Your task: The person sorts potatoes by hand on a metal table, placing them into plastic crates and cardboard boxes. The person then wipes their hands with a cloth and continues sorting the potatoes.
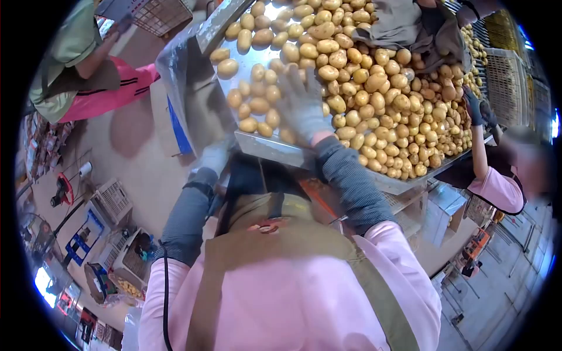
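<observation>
My right hand (301, 105), in a pale grey glove, lies over the potatoes (374, 88) on the metal sorting table (275, 142). Its fingers are stretched out and slightly apart, a little smeared by motion, with several loose potatoes (257, 105) just left of them. My left hand (215, 157), also gloved, is low beside the table's front corner, at the lower edge of a box lined with clear plastic (178, 76). The left fingers are blurred and partly hidden, so their grip does not show.
At the right, a co-worker's dark-gloved hand (473, 106) reaches to the potatoes. Another person in pink trousers (111, 93) stands at left near a crate (161, 16). Grey cloth (404, 26) lies over potatoes at the far side. Crates (111, 199) stand on the floor.
</observation>
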Action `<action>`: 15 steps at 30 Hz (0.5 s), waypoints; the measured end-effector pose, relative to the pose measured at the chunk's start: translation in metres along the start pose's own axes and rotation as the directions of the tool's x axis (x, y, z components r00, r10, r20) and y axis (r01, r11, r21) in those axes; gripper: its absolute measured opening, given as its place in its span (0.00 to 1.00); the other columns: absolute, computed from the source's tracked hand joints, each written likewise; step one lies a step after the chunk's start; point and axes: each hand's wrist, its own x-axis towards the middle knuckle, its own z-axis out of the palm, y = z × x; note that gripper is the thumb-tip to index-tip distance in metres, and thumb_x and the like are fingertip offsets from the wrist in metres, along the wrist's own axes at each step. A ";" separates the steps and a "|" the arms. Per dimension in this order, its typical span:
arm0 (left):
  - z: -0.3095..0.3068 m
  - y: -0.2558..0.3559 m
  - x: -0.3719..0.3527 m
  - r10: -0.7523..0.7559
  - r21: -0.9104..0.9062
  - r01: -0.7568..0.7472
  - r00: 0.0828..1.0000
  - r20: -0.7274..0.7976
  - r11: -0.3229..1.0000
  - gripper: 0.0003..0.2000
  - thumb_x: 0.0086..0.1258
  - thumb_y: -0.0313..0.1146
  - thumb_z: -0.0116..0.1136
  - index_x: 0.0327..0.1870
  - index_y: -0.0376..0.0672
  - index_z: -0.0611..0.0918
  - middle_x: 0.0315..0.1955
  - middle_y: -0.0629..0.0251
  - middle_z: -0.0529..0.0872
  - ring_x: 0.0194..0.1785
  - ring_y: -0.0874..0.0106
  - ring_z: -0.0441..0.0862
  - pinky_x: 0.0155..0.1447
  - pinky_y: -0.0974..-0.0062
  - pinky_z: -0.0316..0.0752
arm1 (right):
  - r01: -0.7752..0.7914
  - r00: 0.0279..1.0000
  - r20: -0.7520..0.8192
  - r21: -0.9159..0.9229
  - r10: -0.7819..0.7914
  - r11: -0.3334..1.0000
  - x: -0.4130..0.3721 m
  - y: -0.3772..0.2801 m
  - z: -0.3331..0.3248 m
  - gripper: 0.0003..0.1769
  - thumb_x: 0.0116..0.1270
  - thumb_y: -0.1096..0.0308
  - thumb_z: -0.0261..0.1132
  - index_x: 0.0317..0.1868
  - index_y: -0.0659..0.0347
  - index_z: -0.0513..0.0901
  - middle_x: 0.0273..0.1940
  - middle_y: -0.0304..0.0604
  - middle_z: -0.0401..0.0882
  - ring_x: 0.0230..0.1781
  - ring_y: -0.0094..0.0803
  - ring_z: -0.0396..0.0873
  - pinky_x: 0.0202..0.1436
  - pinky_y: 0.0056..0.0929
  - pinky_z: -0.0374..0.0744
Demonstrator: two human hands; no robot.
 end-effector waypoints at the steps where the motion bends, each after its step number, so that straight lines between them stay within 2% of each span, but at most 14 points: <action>1: -0.011 0.012 0.004 -0.015 -0.011 0.016 0.999 0.042 1.000 0.18 0.72 0.42 0.57 0.61 0.50 0.80 0.46 0.54 0.89 0.48 0.52 0.86 0.54 0.53 0.79 | -0.022 0.998 0.056 0.177 0.012 0.984 0.006 0.007 0.001 0.30 0.69 0.55 0.65 0.70 0.49 0.75 0.76 0.46 0.65 0.77 0.60 0.57 0.75 0.55 0.63; 3: -0.030 0.023 0.006 -0.053 -0.034 0.057 0.992 0.118 0.998 0.17 0.75 0.42 0.53 0.60 0.48 0.81 0.48 0.53 0.89 0.51 0.51 0.86 0.56 0.53 0.79 | -0.085 0.985 0.172 0.505 -0.004 0.859 0.022 0.030 -0.016 0.28 0.70 0.54 0.64 0.69 0.49 0.76 0.75 0.46 0.67 0.77 0.58 0.59 0.75 0.51 0.65; 4: -0.031 0.018 0.000 -0.007 -0.214 0.010 1.000 0.012 0.977 0.21 0.73 0.41 0.57 0.65 0.47 0.78 0.51 0.52 0.87 0.53 0.50 0.85 0.57 0.56 0.79 | -0.098 0.975 0.222 0.372 0.015 0.923 0.041 0.040 -0.041 0.27 0.70 0.54 0.64 0.68 0.49 0.77 0.74 0.47 0.69 0.76 0.58 0.60 0.75 0.49 0.65; 5: -0.054 0.020 -0.005 -0.120 -0.284 0.102 0.992 -0.048 0.953 0.21 0.72 0.40 0.58 0.65 0.47 0.78 0.51 0.51 0.87 0.54 0.50 0.84 0.57 0.56 0.79 | -0.109 0.963 0.267 0.231 0.045 0.967 0.060 0.052 -0.067 0.26 0.71 0.53 0.64 0.67 0.50 0.77 0.73 0.47 0.71 0.75 0.57 0.61 0.75 0.46 0.66; 6: -0.101 0.028 -0.006 -0.232 -0.349 0.186 0.968 -0.096 0.919 0.21 0.71 0.39 0.58 0.65 0.47 0.78 0.51 0.51 0.87 0.55 0.50 0.84 0.57 0.57 0.79 | -0.129 0.992 0.030 0.151 0.126 0.980 0.077 0.080 -0.069 0.28 0.69 0.51 0.66 0.67 0.49 0.78 0.71 0.47 0.73 0.74 0.57 0.63 0.75 0.47 0.66; 7: -0.138 0.041 -0.005 -0.333 -0.418 0.250 0.933 -0.138 0.873 0.22 0.71 0.38 0.58 0.65 0.47 0.78 0.51 0.51 0.87 0.55 0.50 0.84 0.57 0.58 0.80 | -0.174 0.959 -0.216 0.063 0.184 0.983 0.094 0.105 -0.064 0.29 0.68 0.49 0.67 0.67 0.48 0.78 0.69 0.47 0.74 0.73 0.57 0.64 0.75 0.47 0.66; 8: -0.160 0.054 0.000 -0.202 -0.419 0.065 0.934 -0.293 0.906 0.22 0.69 0.36 0.59 0.64 0.47 0.78 0.51 0.52 0.87 0.56 0.52 0.84 0.56 0.59 0.81 | -0.170 0.967 -0.196 -0.019 0.163 0.985 0.112 0.118 -0.038 0.31 0.65 0.45 0.68 0.66 0.45 0.79 0.69 0.47 0.73 0.72 0.55 0.65 0.75 0.52 0.64; 9: -0.170 0.065 0.008 -0.075 -0.393 -0.118 0.894 -0.442 0.912 0.22 0.68 0.35 0.60 0.64 0.47 0.78 0.52 0.54 0.87 0.56 0.53 0.85 0.55 0.59 0.81 | -0.157 0.975 -0.171 -0.099 0.139 0.983 0.122 0.123 -0.018 0.33 0.62 0.42 0.69 0.66 0.42 0.79 0.70 0.46 0.72 0.72 0.54 0.65 0.75 0.57 0.63; 10: -0.160 0.072 0.025 -0.004 -0.218 -0.086 0.923 -0.385 0.972 0.22 0.68 0.36 0.60 0.63 0.47 0.78 0.52 0.54 0.86 0.55 0.54 0.85 0.54 0.59 0.82 | -0.207 0.968 -0.187 -0.217 0.168 0.954 0.128 0.100 -0.008 0.34 0.58 0.39 0.70 0.65 0.36 0.80 0.71 0.45 0.69 0.72 0.52 0.64 0.73 0.68 0.58; 11: -0.145 0.080 0.047 0.060 -0.033 -0.074 0.946 -0.319 0.997 0.22 0.68 0.37 0.60 0.63 0.47 0.78 0.53 0.54 0.86 0.55 0.55 0.86 0.53 0.59 0.82 | -0.165 0.981 -0.123 -0.102 0.152 0.981 0.125 0.083 -0.007 0.30 0.57 0.39 0.69 0.60 0.33 0.82 0.70 0.44 0.69 0.73 0.50 0.63 0.70 0.74 0.57; 12: -0.137 0.085 0.064 0.115 0.152 -0.079 0.964 -0.242 0.985 0.22 0.67 0.38 0.60 0.63 0.47 0.77 0.53 0.54 0.86 0.55 0.56 0.86 0.53 0.59 0.82 | -0.115 0.987 -0.120 -0.092 0.103 0.989 0.115 0.068 -0.007 0.28 0.57 0.43 0.70 0.58 0.37 0.83 0.68 0.44 0.70 0.73 0.49 0.63 0.70 0.70 0.59; 15: -0.162 0.107 0.091 -0.023 0.061 0.025 0.999 -0.040 0.998 0.21 0.69 0.41 0.60 0.61 0.47 0.76 0.54 0.53 0.84 0.52 0.55 0.87 0.51 0.58 0.82 | 0.046 0.994 -0.098 -0.094 -0.055 0.994 0.049 0.050 -0.013 0.22 0.55 0.57 0.73 0.51 0.46 0.83 0.63 0.43 0.71 0.70 0.47 0.65 0.70 0.60 0.65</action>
